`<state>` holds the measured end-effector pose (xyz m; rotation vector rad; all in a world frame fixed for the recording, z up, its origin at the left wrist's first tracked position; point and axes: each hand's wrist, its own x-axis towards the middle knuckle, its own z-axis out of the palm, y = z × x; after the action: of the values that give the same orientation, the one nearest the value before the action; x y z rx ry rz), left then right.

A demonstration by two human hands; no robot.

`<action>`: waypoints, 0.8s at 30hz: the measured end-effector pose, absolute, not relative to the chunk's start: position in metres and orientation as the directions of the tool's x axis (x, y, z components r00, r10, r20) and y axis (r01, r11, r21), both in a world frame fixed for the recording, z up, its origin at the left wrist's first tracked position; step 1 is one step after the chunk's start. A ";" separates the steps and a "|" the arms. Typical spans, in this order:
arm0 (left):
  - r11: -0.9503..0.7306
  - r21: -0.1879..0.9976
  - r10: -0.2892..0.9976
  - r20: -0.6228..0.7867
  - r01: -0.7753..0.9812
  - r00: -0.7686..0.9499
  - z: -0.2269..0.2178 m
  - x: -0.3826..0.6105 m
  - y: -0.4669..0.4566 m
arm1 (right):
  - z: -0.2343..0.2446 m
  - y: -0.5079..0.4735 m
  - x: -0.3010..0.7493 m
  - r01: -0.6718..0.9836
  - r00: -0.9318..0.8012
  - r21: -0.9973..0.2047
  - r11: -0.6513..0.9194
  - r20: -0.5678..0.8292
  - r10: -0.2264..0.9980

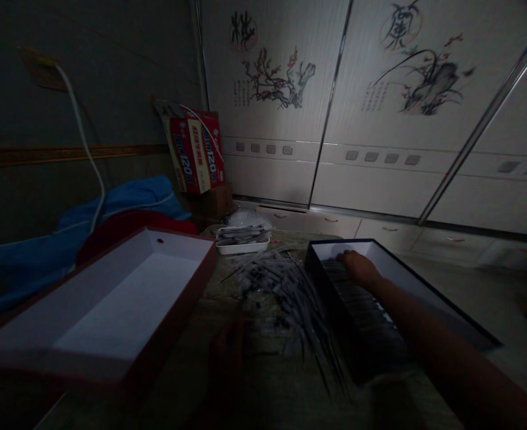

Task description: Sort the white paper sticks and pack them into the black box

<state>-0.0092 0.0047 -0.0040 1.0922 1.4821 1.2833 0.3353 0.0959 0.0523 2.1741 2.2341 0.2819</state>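
My right hand [355, 267] reaches into a dark-edged box [429, 292] with a white inside, its fingers bent together at the far end. Beneath it lies a row of thin dark packets [353, 298] packed side by side. What its fingertips grip, if anything, is hidden. Left of that box spreads a loose pile of long, thin grey pieces in clear wrappers [290, 286]. My left hand [227, 343] is low in front of the pile, in deep shadow, and its fingers cannot be made out clearly.
A red-sided box [124, 298] with a bare white inside stands at left. Behind the pile is a white tray [243, 246] of similar thin pieces. Blue cloth [124, 200], a red carton [196, 152] and a white cable [82, 131] are farther back, before sliding cabinet doors [267, 173].
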 end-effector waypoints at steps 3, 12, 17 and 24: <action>0.067 0.997 0.970 -0.055 0.039 -0.238 -0.007 -0.008 0.005 | 0.074 0.085 0.337 0.998 0.027 0.049 -0.039 0.239 0.971; 0.022 0.998 0.969 -0.005 0.062 -0.249 -0.005 -0.010 0.003 | 0.096 -0.042 0.235 0.868 0.107 -0.473 0.152 0.476 0.873; 0.006 0.999 0.973 0.003 0.037 -0.232 -0.006 -0.010 0.003 | 0.040 -0.071 0.177 0.807 0.004 -0.582 0.097 0.169 0.986; 0.004 1.000 0.979 -0.009 -0.024 -0.205 -0.006 -0.008 0.005 | 0.020 -0.026 0.175 0.959 0.184 -0.236 -0.156 0.103 0.977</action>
<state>-0.0083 0.0047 -0.0055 1.0823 1.3442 1.3654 0.1746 -0.0258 0.0195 2.5955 2.1796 -0.1261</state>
